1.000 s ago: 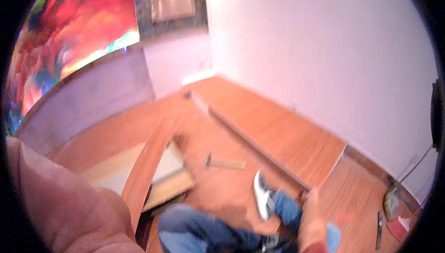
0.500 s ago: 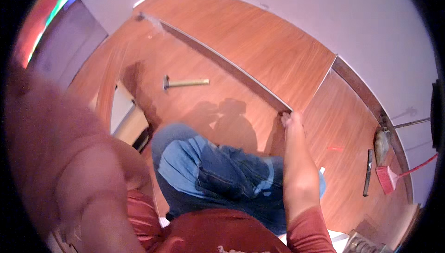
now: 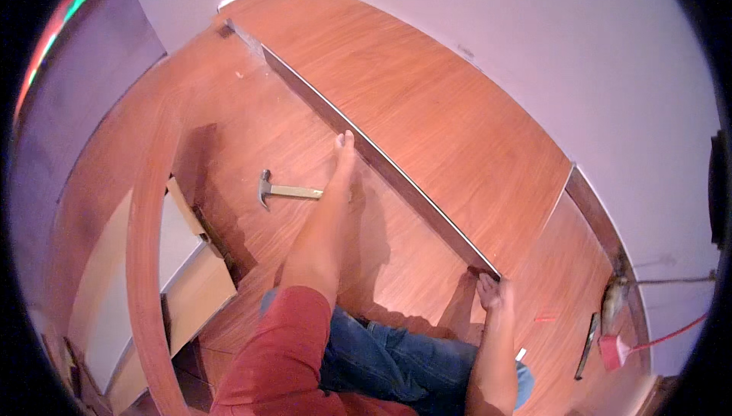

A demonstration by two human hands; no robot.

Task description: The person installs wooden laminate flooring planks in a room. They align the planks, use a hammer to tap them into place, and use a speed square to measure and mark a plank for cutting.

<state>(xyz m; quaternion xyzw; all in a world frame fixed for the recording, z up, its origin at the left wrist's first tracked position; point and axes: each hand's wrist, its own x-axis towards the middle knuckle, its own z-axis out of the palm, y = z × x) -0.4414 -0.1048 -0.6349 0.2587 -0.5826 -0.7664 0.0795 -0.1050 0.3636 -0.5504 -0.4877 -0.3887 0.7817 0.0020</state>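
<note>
A long, wide wood-look panel [image 3: 427,122] stretches diagonally toward the wall, with a pale top edge and a darker front strip. My left hand [image 3: 345,141] reaches to the middle of that front strip, its fingers bent against the edge. At the near right corner my right hand [image 3: 493,292] grips the panel, fingertips partly hidden at its underside. A claw hammer [image 3: 286,190] with a pale wooden handle lies on the floor beside my left forearm, which covers the handle's end.
A curved wood-look strip [image 3: 145,263] rises at the left beside an open cardboard box [image 3: 202,286]. On the right lie a dark flat bar [image 3: 586,346] and a red brush head [image 3: 612,352]. A wall [image 3: 534,42] bounds the far side.
My left arm, blurred at the left before, now extends to the panel's front edge. The view has shifted, so the panel's near corner and my right hand appear lower. My right hand stays at the corner.
</note>
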